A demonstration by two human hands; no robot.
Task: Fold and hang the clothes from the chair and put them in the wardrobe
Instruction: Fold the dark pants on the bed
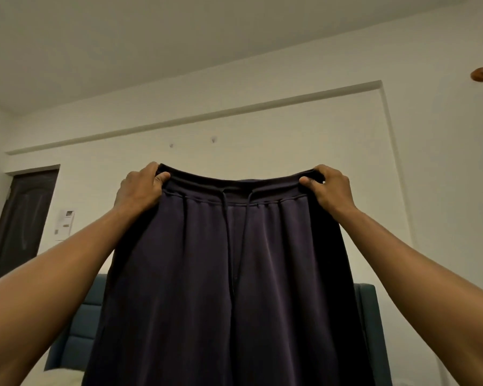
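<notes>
Trousers (234, 274) hide the headboard (76, 324); legs cut off below

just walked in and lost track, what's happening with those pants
A person is holding up a pair of dark trousers by the waistband, stretched out in front of them. The left hand pinches one end of the waistband and the right hand pinches the other, so the legs hang straight down with the drawstring dangling in the middle. Behind them is a teal headboard and a dark door. The trousers are not yet folded.
</notes>
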